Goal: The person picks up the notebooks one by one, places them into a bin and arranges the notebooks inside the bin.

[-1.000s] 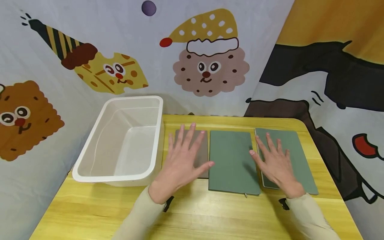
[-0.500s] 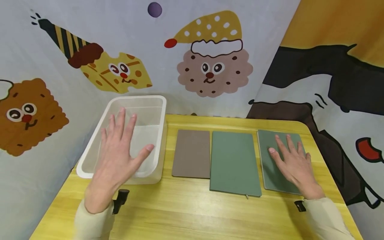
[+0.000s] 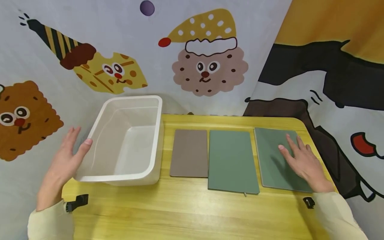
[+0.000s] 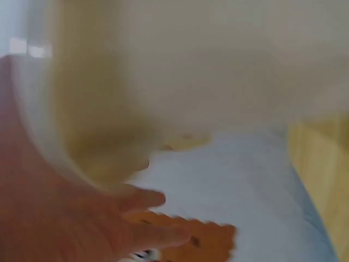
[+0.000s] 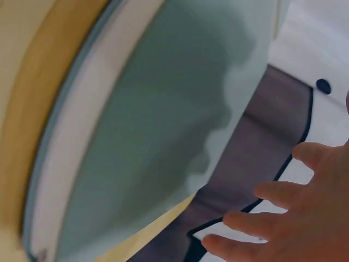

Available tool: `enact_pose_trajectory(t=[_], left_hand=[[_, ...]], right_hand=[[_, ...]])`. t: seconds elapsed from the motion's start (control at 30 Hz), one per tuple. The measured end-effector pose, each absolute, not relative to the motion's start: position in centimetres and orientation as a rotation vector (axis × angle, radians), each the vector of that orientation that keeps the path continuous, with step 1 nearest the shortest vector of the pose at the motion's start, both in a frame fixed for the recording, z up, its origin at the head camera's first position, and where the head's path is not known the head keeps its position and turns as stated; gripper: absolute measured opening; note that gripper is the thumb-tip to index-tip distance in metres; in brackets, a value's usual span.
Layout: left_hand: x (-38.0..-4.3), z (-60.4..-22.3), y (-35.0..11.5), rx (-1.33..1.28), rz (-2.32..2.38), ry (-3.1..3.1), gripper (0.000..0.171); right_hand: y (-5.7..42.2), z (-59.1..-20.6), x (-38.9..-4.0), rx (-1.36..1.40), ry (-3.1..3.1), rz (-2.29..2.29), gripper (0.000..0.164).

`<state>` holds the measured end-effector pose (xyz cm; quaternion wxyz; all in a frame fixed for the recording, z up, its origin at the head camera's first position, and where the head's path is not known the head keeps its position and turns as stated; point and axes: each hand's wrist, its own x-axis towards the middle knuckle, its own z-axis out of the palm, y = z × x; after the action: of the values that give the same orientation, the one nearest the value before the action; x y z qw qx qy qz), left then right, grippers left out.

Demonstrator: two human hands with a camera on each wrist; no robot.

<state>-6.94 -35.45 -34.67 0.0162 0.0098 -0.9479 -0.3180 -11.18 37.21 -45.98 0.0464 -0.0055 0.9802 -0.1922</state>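
Observation:
At the outer left side of a white plastic tub (image 3: 153, 146), my left hand (image 3: 63, 163) is raised with its fingers straight. Its thumb overlaps the tub's rim; whether it touches cannot be told. The left wrist view shows the tub (image 4: 218, 65) large and blurred beside the hand (image 4: 71, 224). Over the right edge of a green notebook (image 3: 273, 160) is my right hand (image 3: 306, 165), fingers spread and holding nothing. In the right wrist view, a shadow falls on the notebook's cover (image 5: 158, 109), and the hand (image 5: 305, 213) appears apart from it.
A brown notebook (image 3: 189, 153) and another green notebook (image 3: 232, 160) lie side by side between the tub and the right notebook. All rest on a yellow wooden table (image 3: 186, 213). A cartoon-printed cloth (image 3: 210, 103) hangs close behind the table and at both sides.
My left hand has moved left, from above the brown notebook, across the tub, to its outer left side. My right hand has shifted right over the green notebook. Tub and notebooks have not moved.

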Motion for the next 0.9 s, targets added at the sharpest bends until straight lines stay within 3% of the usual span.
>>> enact_pose_trajectory(t=[0.33, 0.67, 0.9], left_hand=[[-8.3, -37.5, -38.1, -0.044, -1.451, -2.996, 0.068], [-9.1, -37.7, -37.2, -0.153, -1.484, -2.958, 0.072], [-8.7, -37.8, -37.1, -0.151, -1.440, -2.981, 0.074]], right_hand=[[39.6, -46.9, -11.3, 0.125, 2.890, -0.468, 0.102], [41.1, -46.3, -12.6, 0.181, 2.654, -0.572, 0.121], [42.4, -47.3, -13.4, 0.085, 2.553, -0.827, 0.118]])
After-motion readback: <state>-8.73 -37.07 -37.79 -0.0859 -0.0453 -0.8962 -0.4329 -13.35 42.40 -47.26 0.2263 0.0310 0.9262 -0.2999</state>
